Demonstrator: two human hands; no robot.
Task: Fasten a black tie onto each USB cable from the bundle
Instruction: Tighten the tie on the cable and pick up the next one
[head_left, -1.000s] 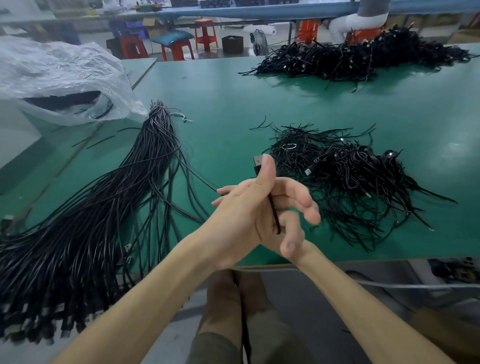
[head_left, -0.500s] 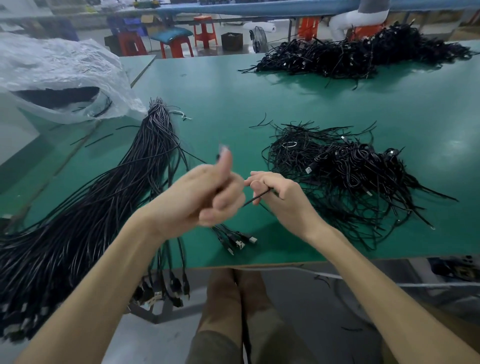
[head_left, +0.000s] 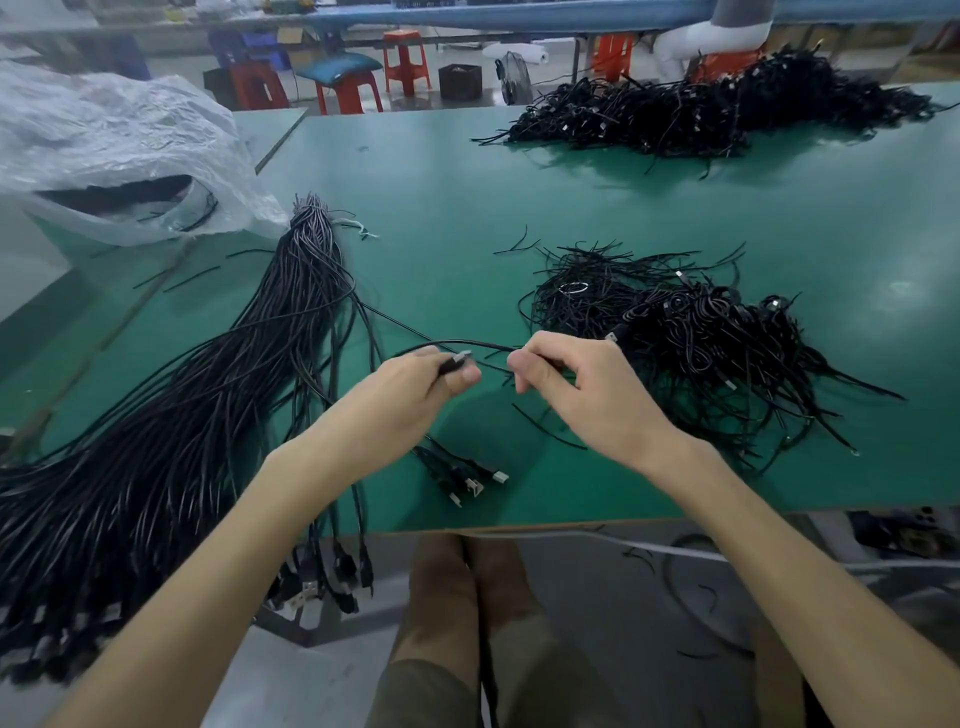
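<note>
Your left hand (head_left: 415, 387) and right hand (head_left: 571, 384) are raised close together above the near middle of the green surface (head_left: 467, 208), with one USB cable (head_left: 452, 342) spanning the gap.

- **Left fingers** (head_left: 465, 375): curled and clamped on the cable just behind its metal plug (head_left: 461, 357), which points right.
- **Right fingers** (head_left: 524, 364): curled and pinched on the cable a short way along. It cannot be told whether a tie is also held there.
- **Key relation:** the cable's long axis runs left to right between your hands, in a shallow upward arc. The rest trails away left to the bundle (head_left: 208, 415). The free section lies just beside your right fingers, so the right hand is judged better placed to wrap it.

The cable is thin, round, smooth and limp, so keep it taut. The bundle is a long, dense sheaf that fans toward the near edge. A loose black tie (head_left: 550, 432), a stiff slim strip, lies flat below your right hand. The tangled heap (head_left: 675, 338) of black strands lies to your right.
</note>
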